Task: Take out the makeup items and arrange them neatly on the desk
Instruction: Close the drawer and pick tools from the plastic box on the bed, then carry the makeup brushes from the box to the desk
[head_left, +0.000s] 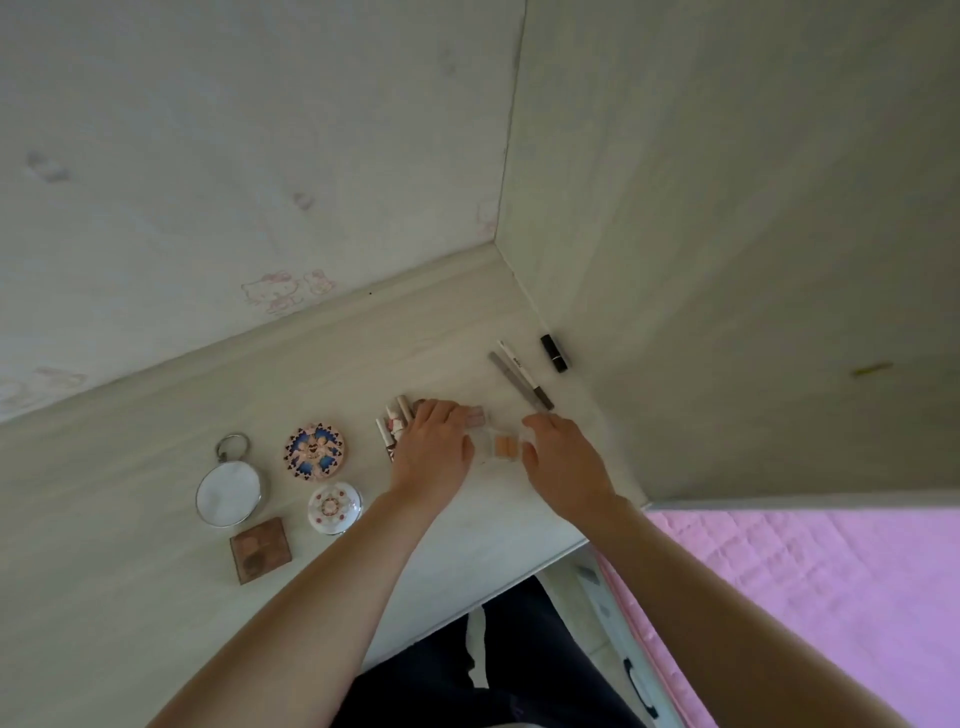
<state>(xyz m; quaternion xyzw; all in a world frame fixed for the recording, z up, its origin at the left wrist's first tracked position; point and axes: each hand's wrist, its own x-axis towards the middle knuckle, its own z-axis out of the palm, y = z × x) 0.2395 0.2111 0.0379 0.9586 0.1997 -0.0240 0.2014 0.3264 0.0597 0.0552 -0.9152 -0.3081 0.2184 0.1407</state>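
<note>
Makeup items lie on the pale desk (130, 519). A small clear palette with orange pans (503, 447) sits between my hands. My left hand (434, 447) lies flat over a row of slim tubes (392, 421), its fingers reaching a small pinkish case (477, 415). My right hand (563, 457) touches the clear palette's right end with bent fingers; I cannot tell whether it grips it. To the left lie a patterned round compact (314, 451), a white round compact (334, 508), a round mirror (228, 491) and a brown square palette (261, 550).
Two slim pencils (519, 376) and a black lipstick (554, 353) lie near the back right corner beside the side panel (727, 260). The back wall (260, 156) rises behind the desk. A pink bed cover (805, 597) is at lower right, past the desk's front edge.
</note>
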